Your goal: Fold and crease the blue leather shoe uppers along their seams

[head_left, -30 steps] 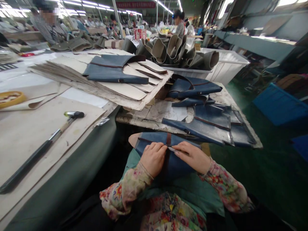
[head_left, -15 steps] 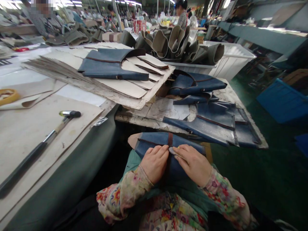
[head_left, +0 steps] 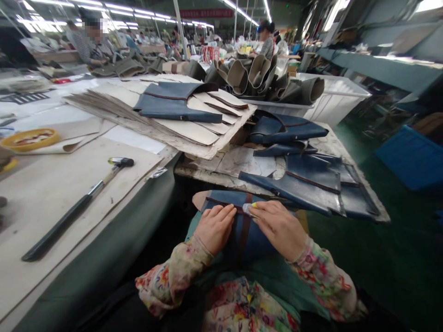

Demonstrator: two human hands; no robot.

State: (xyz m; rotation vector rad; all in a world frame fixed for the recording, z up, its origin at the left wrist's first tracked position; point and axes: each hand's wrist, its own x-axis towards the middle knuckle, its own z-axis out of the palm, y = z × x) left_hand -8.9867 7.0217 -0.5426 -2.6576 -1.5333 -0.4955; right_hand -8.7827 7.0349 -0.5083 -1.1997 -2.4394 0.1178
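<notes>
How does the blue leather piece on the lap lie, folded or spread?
Folded: the piece doubles over under the left hand and right hand.

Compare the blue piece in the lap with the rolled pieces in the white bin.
Colour: the blue piece is dark blue with a brown strap, while the rolled pieces are grey-green with pale insides.
Pose: the blue piece lies across the lap, while the rolled pieces stand curled in the white bin.
Contact: the blue piece is under the left hand and right hand, while the rolled pieces are out of their reach.
Both look like leather-like sheet material.
</notes>
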